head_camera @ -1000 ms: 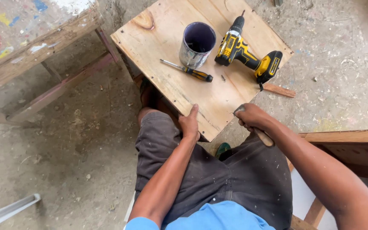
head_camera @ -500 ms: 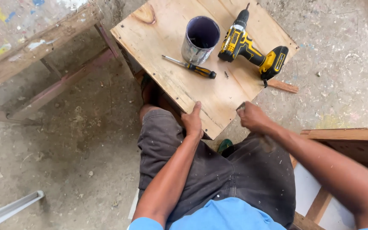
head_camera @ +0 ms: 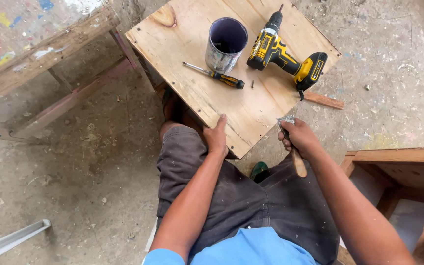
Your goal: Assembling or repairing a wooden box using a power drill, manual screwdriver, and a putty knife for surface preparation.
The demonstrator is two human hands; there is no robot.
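The left hand (head_camera: pixel 216 139) rests flat on the near edge of the plywood desk (head_camera: pixel 251 110), grasping nothing. The right hand (head_camera: pixel 298 137) clenches a wooden-handled hammer (head_camera: pixel 294 149) just off that edge. Beyond them lie a screwdriver (head_camera: pixel 214 75), tin can (head_camera: pixel 225 44) and yellow drill (head_camera: pixel 285 54) (bare board between).

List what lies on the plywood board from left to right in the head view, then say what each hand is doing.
Screwdriver → metal can → small screw → yellow cordless drill. The left hand rests on the plywood board at its near edge; the right hand grips a wooden-handled tool.
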